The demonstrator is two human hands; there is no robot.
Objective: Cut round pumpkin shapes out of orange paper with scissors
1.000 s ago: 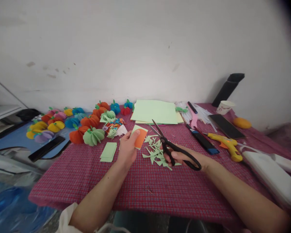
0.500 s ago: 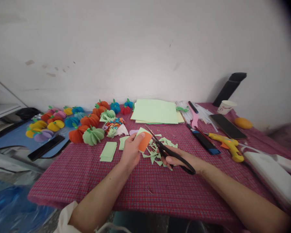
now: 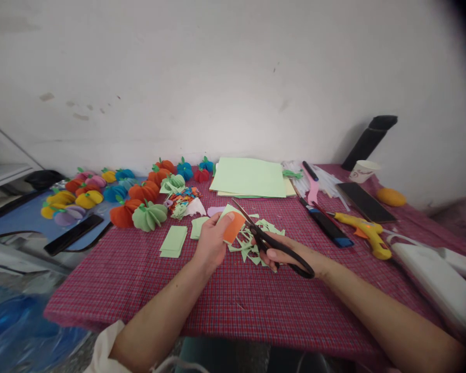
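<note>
My left hand [image 3: 212, 241] pinches a small folded stack of paper, an orange piece [image 3: 233, 227] over pale green, above the red checked tablecloth [image 3: 233, 305]. My right hand [image 3: 285, 254] grips black scissors [image 3: 267, 238] through their handles. The blades are parted and their tips reach the right edge of the orange piece. Pale green paper scraps [image 3: 256, 243] lie on the cloth under and behind both hands. A small pile of green rectangles [image 3: 174, 242] lies just left of my left hand.
Paper pumpkins [image 3: 149, 215] in several colours stand at the back left. A stack of green sheets [image 3: 249, 177] lies at the back centre. A yellow glue gun [image 3: 367, 231], pink tool [image 3: 311, 186], black phone [image 3: 363, 201], paper cup [image 3: 363, 170] and white cloth [image 3: 438, 282] occupy the right.
Both hands came closer together and a little toward me. The scissors swung left, and their blades now meet the edge of the orange paper.
</note>
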